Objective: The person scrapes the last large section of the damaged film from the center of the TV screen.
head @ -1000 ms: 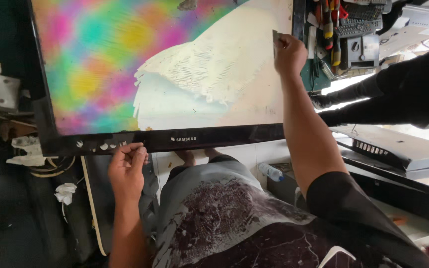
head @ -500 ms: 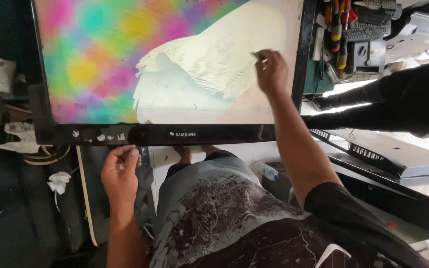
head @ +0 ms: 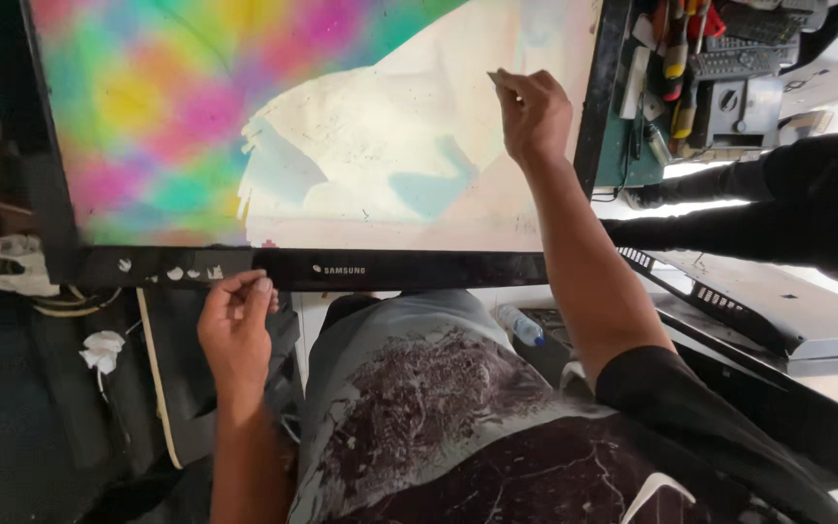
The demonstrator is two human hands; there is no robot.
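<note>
A big flat screen point(head: 322, 126) leans in front of the person, and its black frame point(head: 390, 269) runs along the bottom. Much of the screen is a soft mix of pink, yellow and green. The rest, toward the lower right, is a pale cream patch point(head: 390, 146) with ragged edges. The right hand point(head: 533, 114) is up on the pale patch near the screen's right edge. Its fingers are closed around something small and thin; what it is cannot be told. The left hand point(head: 237, 328) is low, just under the black frame, with fingers curled and pinched together, and nothing can be seen in it. Small white scraps point(head: 169, 274) stick to the frame beside it. A clear bottle point(head: 518, 325) lies below the screen. Tools point(head: 681, 49) hang at the right.
</note>
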